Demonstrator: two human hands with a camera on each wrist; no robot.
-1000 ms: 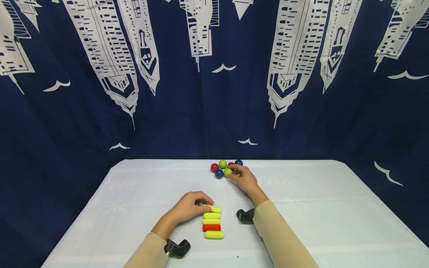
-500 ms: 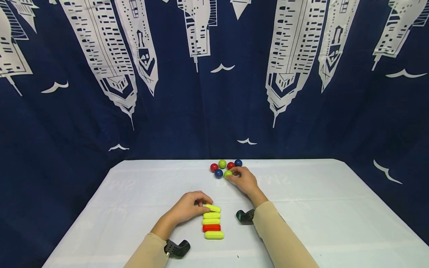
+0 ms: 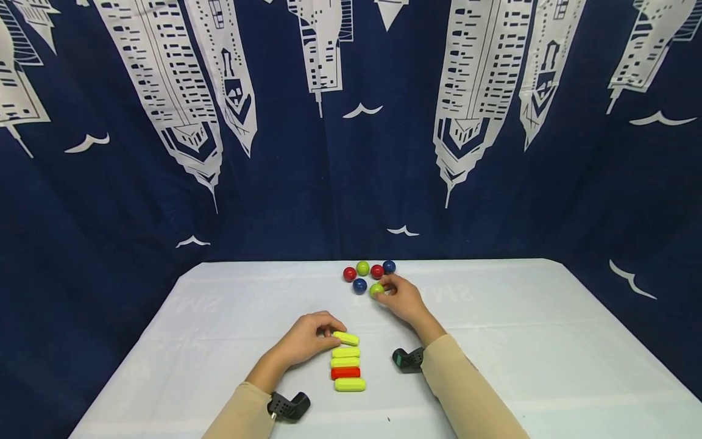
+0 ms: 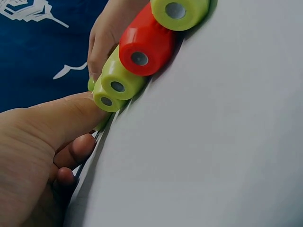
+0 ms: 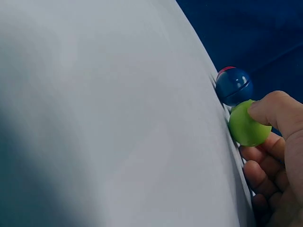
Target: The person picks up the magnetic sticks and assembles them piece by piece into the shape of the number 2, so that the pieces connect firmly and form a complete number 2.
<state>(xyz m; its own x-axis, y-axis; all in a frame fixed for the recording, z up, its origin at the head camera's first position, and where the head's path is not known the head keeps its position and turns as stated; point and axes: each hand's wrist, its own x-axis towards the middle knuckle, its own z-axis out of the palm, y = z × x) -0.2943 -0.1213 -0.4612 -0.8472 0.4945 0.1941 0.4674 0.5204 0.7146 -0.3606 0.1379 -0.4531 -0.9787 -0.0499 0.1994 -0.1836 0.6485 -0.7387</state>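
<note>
In the head view, my left hand pinches the farthest yellow-green magnetic rod between thumb and fingers. This rod lies slightly slanted, with a small gap to the row behind it: two yellow-green rods, a red rod and a nearest yellow-green rod. Grey metal discs show in the rod ends, as on the red rod in the left wrist view. Farther off, my right hand pinches a green ball with the thumb on its side. A blue ball sits just beyond it.
Near the table's far edge are two red balls, another green ball and another blue ball. The white table ends at a dark blue patterned curtain. Each wrist wears a black camera mount.
My right hand has drawn the green ball slightly nearer and to the right, away from the other balls. The farthest yellow-green rod has moved a little away from the row with my left hand.
</note>
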